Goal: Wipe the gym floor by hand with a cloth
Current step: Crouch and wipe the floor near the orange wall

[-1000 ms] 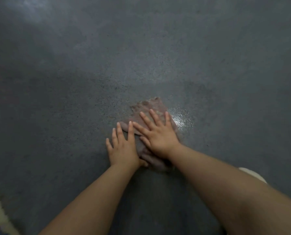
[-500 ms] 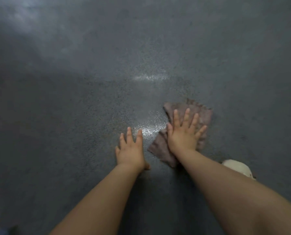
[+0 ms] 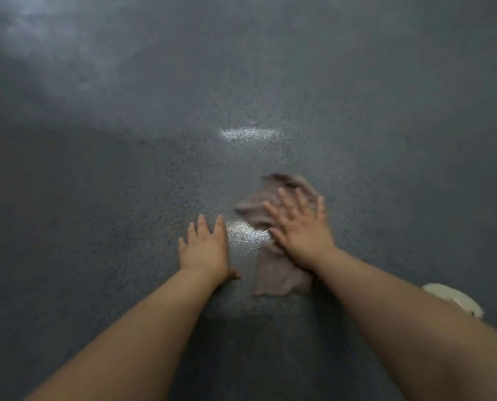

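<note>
A crumpled brownish-pink cloth [image 3: 279, 273] lies on the dark grey speckled gym floor [image 3: 126, 183]. My right hand [image 3: 300, 230] lies flat on the cloth with fingers spread and straight, pressing it down; it is blurred by motion. My left hand [image 3: 205, 248] lies flat on the bare floor just left of the cloth, fingers straight, not touching the cloth. Between the two hands a wet patch [image 3: 246, 231] shines.
A second bright reflection [image 3: 250, 134] shows on the floor farther ahead. The toe of a pale shoe [image 3: 455, 302] sits at the right, beside my right forearm. Bare floor stretches on all sides.
One second ago both hands were on the cloth. My right hand slid the cloth to the right, then back a little leftward; my left hand came off it and stays on the floor.
</note>
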Available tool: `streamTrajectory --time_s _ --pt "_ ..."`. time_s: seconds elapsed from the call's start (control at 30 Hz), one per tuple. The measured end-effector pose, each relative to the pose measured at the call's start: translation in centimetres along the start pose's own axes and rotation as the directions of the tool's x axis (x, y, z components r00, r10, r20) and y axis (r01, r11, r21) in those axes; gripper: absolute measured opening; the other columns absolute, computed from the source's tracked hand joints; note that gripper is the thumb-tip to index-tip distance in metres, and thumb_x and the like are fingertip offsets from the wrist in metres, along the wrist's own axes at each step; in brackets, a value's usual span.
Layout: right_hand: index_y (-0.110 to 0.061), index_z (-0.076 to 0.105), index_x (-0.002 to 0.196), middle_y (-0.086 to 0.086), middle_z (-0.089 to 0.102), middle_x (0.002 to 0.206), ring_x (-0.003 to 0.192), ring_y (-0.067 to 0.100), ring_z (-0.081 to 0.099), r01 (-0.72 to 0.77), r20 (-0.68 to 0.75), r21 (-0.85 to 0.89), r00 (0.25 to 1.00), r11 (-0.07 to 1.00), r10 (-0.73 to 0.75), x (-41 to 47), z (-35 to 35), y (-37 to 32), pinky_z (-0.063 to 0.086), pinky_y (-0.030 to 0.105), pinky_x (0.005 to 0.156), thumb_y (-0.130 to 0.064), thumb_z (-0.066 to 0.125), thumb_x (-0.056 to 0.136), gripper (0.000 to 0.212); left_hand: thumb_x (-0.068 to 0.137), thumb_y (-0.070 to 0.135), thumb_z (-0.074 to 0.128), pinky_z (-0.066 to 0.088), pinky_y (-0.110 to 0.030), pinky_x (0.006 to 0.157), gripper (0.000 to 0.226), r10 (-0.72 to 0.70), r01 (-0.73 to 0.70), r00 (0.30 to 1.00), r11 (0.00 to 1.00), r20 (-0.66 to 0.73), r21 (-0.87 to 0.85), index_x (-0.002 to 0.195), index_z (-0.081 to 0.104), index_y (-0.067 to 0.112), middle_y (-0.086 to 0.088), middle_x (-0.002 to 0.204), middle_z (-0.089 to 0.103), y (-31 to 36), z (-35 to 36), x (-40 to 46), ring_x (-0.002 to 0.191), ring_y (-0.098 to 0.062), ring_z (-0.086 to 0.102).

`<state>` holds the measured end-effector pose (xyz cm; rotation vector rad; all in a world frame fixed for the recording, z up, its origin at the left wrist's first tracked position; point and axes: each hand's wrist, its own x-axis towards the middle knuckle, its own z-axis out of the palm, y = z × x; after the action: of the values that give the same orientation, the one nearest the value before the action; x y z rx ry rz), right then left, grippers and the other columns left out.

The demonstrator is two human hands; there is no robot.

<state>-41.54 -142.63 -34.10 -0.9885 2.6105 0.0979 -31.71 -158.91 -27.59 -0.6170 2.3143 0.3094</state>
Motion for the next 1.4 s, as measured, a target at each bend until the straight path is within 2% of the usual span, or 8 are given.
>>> streamTrajectory --time_s 0.13,0.23,0.4,0.57,0.73,1.2,1.3,1.4 --pt "-0.041 -0.003 0.149 -0.002 -0.016 0.159 0.145 0.028 -0.014 -0.525 0.028 0.154 0.849 0.837 0.527 -2.1 0.2 5.7 -0.006 0.060 0.111 -0.058 0.015 0.096 0.059 0.072 0.048 0.077 0.012 -0.047 0.118 0.118 0.107 -0.107 0.994 0.994 -0.021 0.017 0.152 -0.006 0.022 -0.011 0.158 -0.010 2.3 -0.4 0.5 0.146 -0.031 -0.003" --pt "-0.038 -0.003 0.150 0.002 -0.016 0.159 0.145 0.033 -0.015 -0.640 0.043 0.219 0.760 0.737 0.648 -1.8 0.2 4.6 -0.006 0.063 0.110 -0.053 0.016 0.098 0.058 0.073 0.046 0.077 0.013 -0.046 0.118 0.117 0.131 -0.131 0.990 0.991 -0.052 0.003 0.152 -0.005 0.019 -0.010 0.159 -0.009 4.2 -0.9 1.8 0.147 -0.029 -0.002" --pt "-0.038 -0.006 0.149 0.003 -0.016 0.158 0.143 0.036 -0.017 -0.552 -0.008 0.225 0.823 0.803 0.569 2.2 -0.7 2.5 -0.009 0.066 0.107 -0.049 0.017 0.099 0.056 0.075 0.041 0.077 0.014 -0.039 0.117 0.115 0.167 -0.172 0.980 0.984 -0.109 -0.045 0.151 -0.003 0.010 -0.008 0.159 -0.004 6.8 -1.6 3.6 0.147 -0.025 0.002" --pt "-0.042 0.003 0.149 0.000 -0.011 0.160 0.144 0.033 -0.015 -0.137 -0.052 0.108 0.988 0.985 0.144 6.5 -2.7 1.0 -0.012 0.064 0.107 -0.053 0.021 0.098 0.056 0.074 0.042 0.077 0.014 -0.038 0.117 0.116 0.131 -0.131 0.988 0.991 -0.083 -0.002 0.151 -0.004 0.010 -0.009 0.159 -0.004 7.7 -2.0 4.7 0.147 -0.026 0.001" --pt "-0.045 0.016 0.147 -0.004 0.001 0.160 0.147 0.028 -0.006 0.076 -0.107 0.064 0.992 0.995 -0.069 7.8 -3.0 3.9 -0.008 0.061 0.111 -0.054 0.026 0.097 0.052 0.074 0.044 0.077 0.012 -0.041 0.117 0.119 0.074 -0.073 0.991 0.997 -0.110 0.008 0.150 -0.008 0.011 -0.013 0.158 -0.005 10.7 -1.0 4.5 0.146 -0.029 -0.001" --pt "-0.044 0.007 0.148 -0.004 -0.007 0.160 0.146 0.027 -0.010 -0.607 -0.020 0.240 0.777 0.757 0.629 1.0 -1.9 23.8 -0.005 0.063 0.112 -0.052 0.019 0.099 0.052 0.065 0.048 0.081 0.007 -0.051 0.116 0.131 0.176 -0.176 0.984 0.979 0.007 0.104 0.149 -0.017 0.026 -0.018 0.154 -0.025 18.6 1.1 2.9 0.144 -0.034 -0.016" --pt "-0.042 0.005 0.150 -0.002 -0.011 0.160 0.145 0.030 -0.013 -0.705 0.039 0.278 0.687 0.652 0.726 0.7 -1.7 23.7 -0.007 0.065 0.110 -0.052 0.015 0.099 0.053 0.064 0.047 0.082 0.008 -0.050 0.117 0.130 0.174 -0.173 0.985 0.981 -0.006 0.090 0.150 -0.014 0.027 -0.017 0.155 -0.023 18.6 1.0 2.8 0.145 -0.034 -0.015" --pt "-0.040 0.002 0.150 0.002 -0.012 0.159 0.145 0.034 -0.013 -0.642 0.021 0.296 0.745 0.707 0.667 1.1 -1.8 19.6 -0.008 0.067 0.109 -0.049 0.018 0.100 0.053 0.063 0.045 0.083 0.008 -0.050 0.118 0.131 0.163 -0.162 0.987 0.984 -0.011 0.068 0.150 -0.012 0.027 -0.016 0.155 -0.022 18.8 0.9 2.9 0.145 -0.033 -0.014"
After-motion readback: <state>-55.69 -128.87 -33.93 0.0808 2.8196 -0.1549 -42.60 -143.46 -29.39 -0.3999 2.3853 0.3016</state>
